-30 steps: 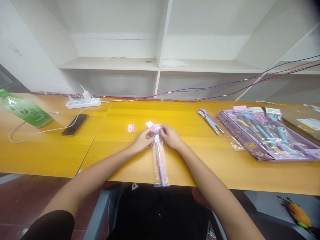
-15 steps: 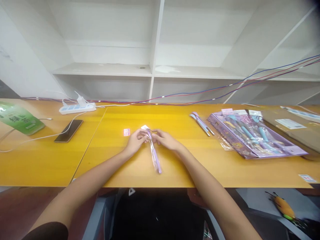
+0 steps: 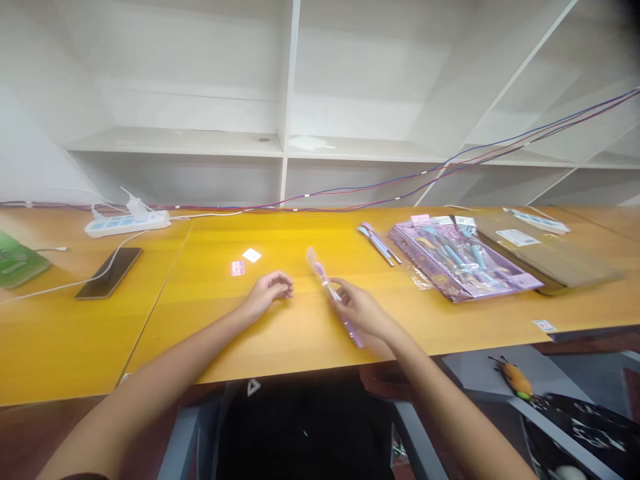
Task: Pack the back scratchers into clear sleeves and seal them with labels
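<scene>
My right hand (image 3: 361, 308) is closed around a slim purple pen-like stick (image 3: 351, 328) in a clear plastic wrapper. The stick slants over the table, its upper end pointing away from me and to the left; motion blurs it, so its exact kind is unclear. My left hand (image 3: 273, 293) is empty, its fingers loosely curled just above the table, apart from the stick. Beyond that hand lie a small white square of paper (image 3: 251, 255) and a pink-and-white label (image 3: 237, 268).
Two similar sticks, light blue and purple (image 3: 379, 244), lie beside a purple display box (image 3: 465, 263) of wrapped ones. A cardboard package (image 3: 560, 260) is at right. Leftward are a phone (image 3: 109, 273), a power strip (image 3: 127, 223) and a green pouch (image 3: 20, 260).
My left hand has let go of the wrapped stick and drawn apart from it. My right hand now carries it to the right. The white square of paper now lies on the table. The view has shifted rightward.
</scene>
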A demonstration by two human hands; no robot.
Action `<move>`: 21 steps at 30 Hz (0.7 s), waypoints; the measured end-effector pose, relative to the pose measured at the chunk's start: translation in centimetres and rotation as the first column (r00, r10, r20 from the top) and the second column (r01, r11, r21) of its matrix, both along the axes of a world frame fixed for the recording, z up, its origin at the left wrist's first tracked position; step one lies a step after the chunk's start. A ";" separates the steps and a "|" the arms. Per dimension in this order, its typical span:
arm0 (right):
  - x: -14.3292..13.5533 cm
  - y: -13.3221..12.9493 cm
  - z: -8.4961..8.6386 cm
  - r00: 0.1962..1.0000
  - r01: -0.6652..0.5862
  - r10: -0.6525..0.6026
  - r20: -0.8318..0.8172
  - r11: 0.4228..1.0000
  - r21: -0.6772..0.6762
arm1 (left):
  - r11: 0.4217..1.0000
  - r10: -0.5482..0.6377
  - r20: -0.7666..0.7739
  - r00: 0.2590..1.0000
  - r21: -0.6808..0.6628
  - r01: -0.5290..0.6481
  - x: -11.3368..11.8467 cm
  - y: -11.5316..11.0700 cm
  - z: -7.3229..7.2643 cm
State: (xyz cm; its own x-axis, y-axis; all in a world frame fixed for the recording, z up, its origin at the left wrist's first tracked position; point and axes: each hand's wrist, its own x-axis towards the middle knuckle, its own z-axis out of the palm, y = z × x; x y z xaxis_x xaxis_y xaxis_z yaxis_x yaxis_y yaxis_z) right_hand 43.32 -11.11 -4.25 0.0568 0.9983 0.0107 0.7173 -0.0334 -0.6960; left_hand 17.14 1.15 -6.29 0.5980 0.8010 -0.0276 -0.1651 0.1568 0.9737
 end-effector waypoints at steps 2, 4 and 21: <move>4.4 -0.5 1.5 0.987 0.114 -0.118 0.109 0.993 0.042 | 0.997 0.070 -0.056 0.996 0.050 -0.067 -0.2 0.5 0.2; 9.7 -0.9 3.5 0.923 0.251 -0.277 0.266 0.959 0.130 | 0.991 0.105 -0.094 0.990 0.093 -0.097 -0.2 0.8 0.3; 18.6 1.5 -2.5 0.497 0.404 -0.276 0.823 0.912 0.062 | 0.981 -0.017 -0.202 0.979 0.184 0.055 -0.1 0.2 0.4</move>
